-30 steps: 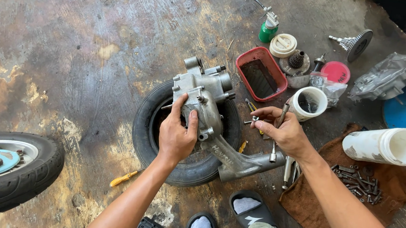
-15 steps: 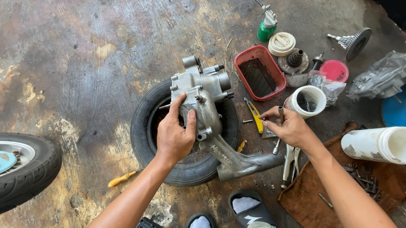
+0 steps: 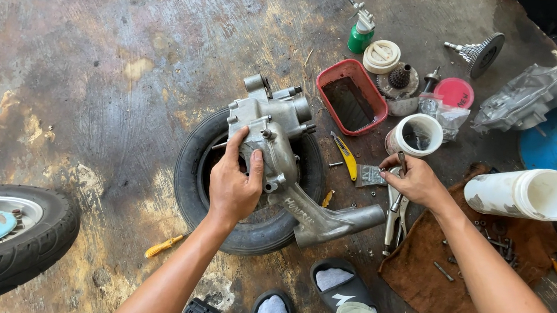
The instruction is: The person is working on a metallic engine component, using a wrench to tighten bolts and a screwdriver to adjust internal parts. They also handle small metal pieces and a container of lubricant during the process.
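Two hands working, red tray [image 3: 326, 80] and white cup [image 3: 397, 125] beyond yellow knife [image 3: 346, 157], left hand [image 3: 234, 185] flat, gripping engine casing [image 3: 279, 136] on tyre [image 3: 191, 169], right hand [image 3: 413, 180] closed around locking pliers [image 3: 392, 217] by brown rag [image 3: 418, 252].

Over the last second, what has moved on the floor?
The right hand moved off the tyre's edge, rightward to the locking pliers beside the brown cloth, holding a small metal tool. The left hand stayed on the engine casing.

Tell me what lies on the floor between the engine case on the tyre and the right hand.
In the head view, a yellow-handled knife lies between engine case and right hand, with a small clear bag.
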